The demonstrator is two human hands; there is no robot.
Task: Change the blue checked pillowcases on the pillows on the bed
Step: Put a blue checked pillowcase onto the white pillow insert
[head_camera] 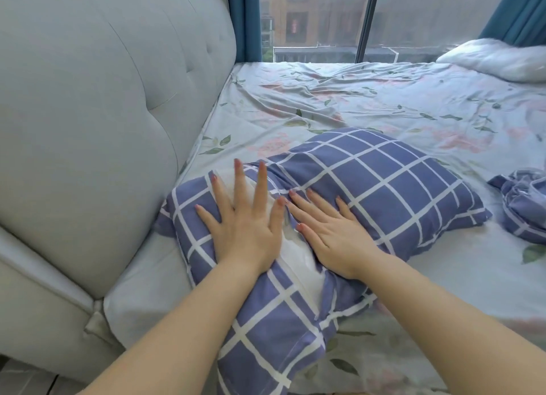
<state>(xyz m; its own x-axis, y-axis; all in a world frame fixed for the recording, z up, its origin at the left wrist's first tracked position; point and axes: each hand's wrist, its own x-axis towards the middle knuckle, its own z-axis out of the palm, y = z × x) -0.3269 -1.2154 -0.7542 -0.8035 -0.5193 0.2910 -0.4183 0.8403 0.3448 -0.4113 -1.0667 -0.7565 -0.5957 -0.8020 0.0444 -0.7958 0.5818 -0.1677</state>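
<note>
At your far left stands the padded grey headboard (pixel 97 113), with the bed's floral sheet (pixel 384 105) running away from it toward the window (pixel 319 19).

Your left hand (pixel 245 229) lies flat with its fingers spread, pressing on the headboard side of the blue checked pillowcase (pixel 384 181). Just to its right a strip of the white pillow (pixel 298 261) shows through the case's opening. That slit runs away from you, from near your wrists up past your fingertips.

Your right hand (pixel 331 235) is also flat with straight fingers, and it rests on the checked cloth on the far side of the slit. Neither hand pinches anything.

The opening lies between your hands, and each hand touches one edge of it. The pillow's long axis runs from your lap up toward the right, and most of its bulk is beyond your right hand. I judge that hand is better placed to hold the stuffed end while your left hand peels back the near flap.

Further right, well apart, lies a crumpled checked case (pixel 523 205), seemingly already off its pillow. A bare white pillow (pixel 496 57) sits by the far window.
</note>
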